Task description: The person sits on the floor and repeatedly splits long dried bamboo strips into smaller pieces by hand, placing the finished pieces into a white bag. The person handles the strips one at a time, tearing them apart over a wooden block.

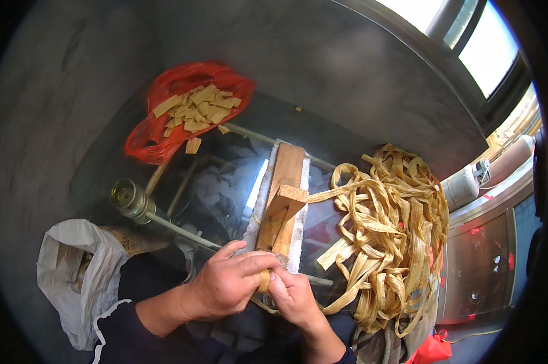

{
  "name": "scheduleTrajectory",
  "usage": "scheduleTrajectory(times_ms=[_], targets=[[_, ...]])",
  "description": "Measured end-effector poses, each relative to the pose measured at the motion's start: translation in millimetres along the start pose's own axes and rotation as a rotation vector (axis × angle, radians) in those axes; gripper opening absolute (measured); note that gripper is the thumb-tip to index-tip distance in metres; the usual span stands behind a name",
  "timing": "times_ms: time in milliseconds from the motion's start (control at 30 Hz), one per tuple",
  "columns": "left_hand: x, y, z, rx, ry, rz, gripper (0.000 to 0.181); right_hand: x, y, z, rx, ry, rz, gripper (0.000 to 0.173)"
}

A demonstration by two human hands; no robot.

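Note:
My left hand (231,280) and my right hand (296,295) meet at the near end of a wooden board (288,161). Between them shows a bent tan strip (264,281) of flat plant fibre, gripped by the fingers of both. The strip's ends are partly hidden by the hands. An upright wooden block (287,200) stands on the board, which lies on a white cloth pad (303,218). From the right, a flat strip from a tangled heap of fibre strips (392,218) reaches the block. Another strip from the heap passes beneath my right wrist.
A red plastic bag (151,152) holds cut yellow pieces (206,107) at the back left. At left are a round container (131,200) with yellowish contents and a white sack (65,291). The shiny dark tabletop (210,191) is crossed by pale rods. Grey gas cylinder (460,186) at right.

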State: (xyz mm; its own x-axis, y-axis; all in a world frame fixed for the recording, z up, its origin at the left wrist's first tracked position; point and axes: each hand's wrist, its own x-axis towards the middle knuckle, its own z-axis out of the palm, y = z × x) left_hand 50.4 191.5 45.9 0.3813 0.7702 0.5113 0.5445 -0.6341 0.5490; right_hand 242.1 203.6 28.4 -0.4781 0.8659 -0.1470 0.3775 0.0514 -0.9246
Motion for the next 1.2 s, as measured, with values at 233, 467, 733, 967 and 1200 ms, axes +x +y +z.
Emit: scheduleTrajectory(times_ms=[233,467,733,967,1200], targets=[[-5.7,-4.6,-1.9,0.009,-0.074,-0.005,0.012,-1.0,-0.7,9.0,0.127,-0.025,0.046,0.028],[-10.2,-18.8,-20.9,-0.623,0.004,-0.003,0.010,-8.1,7.2,7.8,0.694,-0.222,0.215,0.036],[-30.1,-23.6,-22.0,-1.080,0.245,-0.234,0.004,-8.4,10.7,8.0,0.748,-0.322,0.145,0.042],[-32.4,-29.7,-13.4,-1.295,0.074,-0.632,0.021,-0.1,1.9,3.0,0.861,-0.258,0.291,0.039],[-19.1,-19.1,-15.2,-1.386,-0.221,-0.770,0.021,-2.6,-2.1,3.4,0.738,-0.132,0.389,0.026]])
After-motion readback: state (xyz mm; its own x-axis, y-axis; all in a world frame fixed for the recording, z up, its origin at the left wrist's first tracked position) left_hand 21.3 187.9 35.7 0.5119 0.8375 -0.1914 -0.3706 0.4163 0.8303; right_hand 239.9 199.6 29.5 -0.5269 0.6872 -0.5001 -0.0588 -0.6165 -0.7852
